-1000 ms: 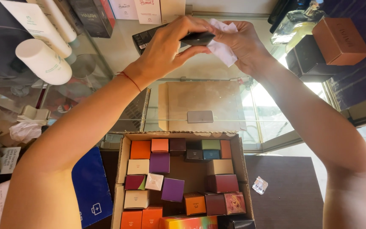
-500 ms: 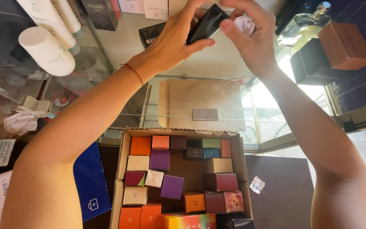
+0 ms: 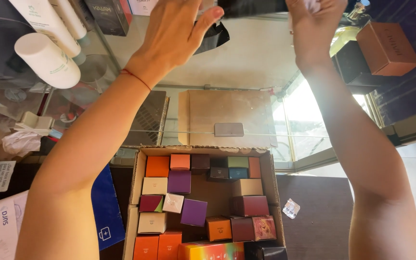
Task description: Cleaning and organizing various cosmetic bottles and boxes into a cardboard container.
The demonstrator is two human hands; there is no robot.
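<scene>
Gripping black box (image 3: 251, 6), both hands raised; cardboard carton (image 3: 137, 173) below holds small coloured boxes (image 3: 193, 212)

Black flat box (image 3: 251, 6) held up top between the left hand (image 3: 174, 36) and right hand (image 3: 311, 24); thin red string bracelet (image 3: 136, 79) on the left wrist. Below, plain brown open cardboard carton (image 3: 138, 178) filled with small boxes: orange (image 3: 157, 166), purple (image 3: 179, 182), cream (image 3: 155, 186), maroon (image 3: 250, 205), teal (image 3: 238, 173), one rainbow-striped (image 3: 213, 251). White cylindrical tubes (image 3: 46, 58) at left, rust-brown cube box (image 3: 387, 48) at right, blue flat card (image 3: 107, 212) beside the carton.
</scene>
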